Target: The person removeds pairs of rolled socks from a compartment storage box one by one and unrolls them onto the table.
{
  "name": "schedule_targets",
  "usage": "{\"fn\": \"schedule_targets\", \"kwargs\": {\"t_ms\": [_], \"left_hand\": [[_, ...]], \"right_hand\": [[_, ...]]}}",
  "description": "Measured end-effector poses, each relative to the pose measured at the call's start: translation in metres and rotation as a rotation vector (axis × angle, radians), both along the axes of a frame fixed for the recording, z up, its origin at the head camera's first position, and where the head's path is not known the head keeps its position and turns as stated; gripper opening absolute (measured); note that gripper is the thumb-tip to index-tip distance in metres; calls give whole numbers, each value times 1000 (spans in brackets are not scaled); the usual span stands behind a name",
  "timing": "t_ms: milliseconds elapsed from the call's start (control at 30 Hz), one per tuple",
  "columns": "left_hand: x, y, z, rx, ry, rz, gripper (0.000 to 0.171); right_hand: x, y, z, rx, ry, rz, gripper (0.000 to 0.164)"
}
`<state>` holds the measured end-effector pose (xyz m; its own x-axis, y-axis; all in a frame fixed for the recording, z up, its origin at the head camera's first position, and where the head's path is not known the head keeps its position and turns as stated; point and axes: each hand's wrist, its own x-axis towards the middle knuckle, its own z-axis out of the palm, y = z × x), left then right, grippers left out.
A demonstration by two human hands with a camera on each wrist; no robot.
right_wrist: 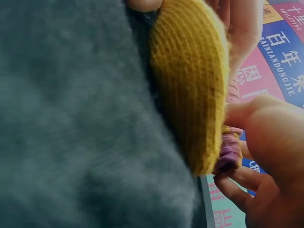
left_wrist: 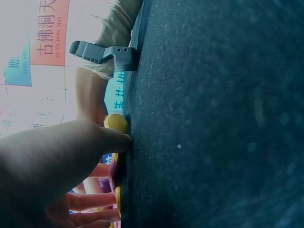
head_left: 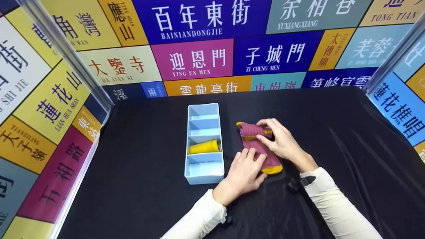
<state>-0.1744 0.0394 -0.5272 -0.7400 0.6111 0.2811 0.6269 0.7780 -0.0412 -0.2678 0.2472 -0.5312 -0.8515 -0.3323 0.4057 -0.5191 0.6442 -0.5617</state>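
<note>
A maroon sock (head_left: 274,161) with yellow ends lies on the black cloth, its far part rolled up and its near part flat. My right hand (head_left: 285,142) holds the rolled part (head_left: 249,130) between thumb and fingers. On the flat part rest the fingers of my left hand (head_left: 244,171), with the thumb near the yellow end. The right wrist view shows that yellow end (right_wrist: 190,85) large and close, with a purple roll (right_wrist: 230,154) behind it. In the left wrist view, part of the sock is hidden by the left hand (left_wrist: 61,161).
Left of the sock stands a light blue box (head_left: 186,162) with several compartments in a row. One compartment holds a yellow rolled-up bundle (head_left: 204,146). Behind the black cloth (head_left: 142,149) rises a wall of coloured panels (head_left: 196,59), with more panels at both sides.
</note>
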Motion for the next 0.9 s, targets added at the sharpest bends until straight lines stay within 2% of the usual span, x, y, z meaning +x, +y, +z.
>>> {"fn": "schedule_targets", "kwargs": {"t_ms": [100,267,367,667,900], "left_hand": [[-1,-1,-1,24,-31,-5,55],[-4,-1,-2,69,-60,-18,50],[-4,-1,-2,77,-57,-25,48],[-1,-1,1,69,-57,-21,45],[3,0,4,76,-103,25,62]], "right_hand": [[-3,-1,0,8,-13,-2,37],[-6,-2,1,27,-40,6,47],[-8,-2,2,39,-17,7,48],[-15,-3,3,37,21,-27,33],[-20,-3,4,51,-16,-21,41]]}}
